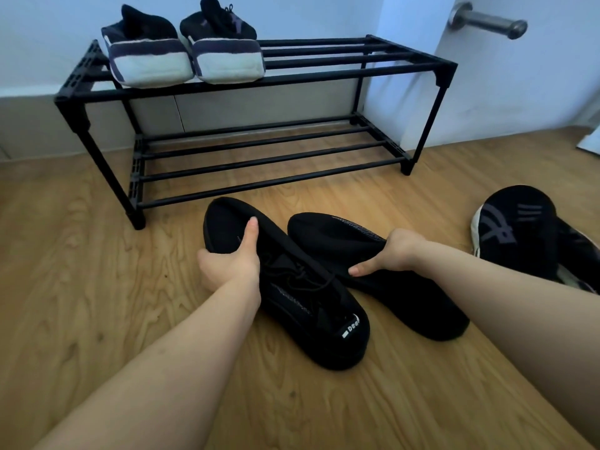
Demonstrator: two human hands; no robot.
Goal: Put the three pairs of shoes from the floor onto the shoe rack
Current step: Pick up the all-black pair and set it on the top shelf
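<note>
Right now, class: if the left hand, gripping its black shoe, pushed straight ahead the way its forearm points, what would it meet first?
Probably the front bar of the shoe rack bottom shelf: the left hand points up-floor past the toe of the left black shoe, with only bare floor between. Depth is uncertain.

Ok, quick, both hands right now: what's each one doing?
Left hand: closed on the left black shoe, thumb over its top.
Right hand: closed on the right black shoe, gripping its upper.
</note>
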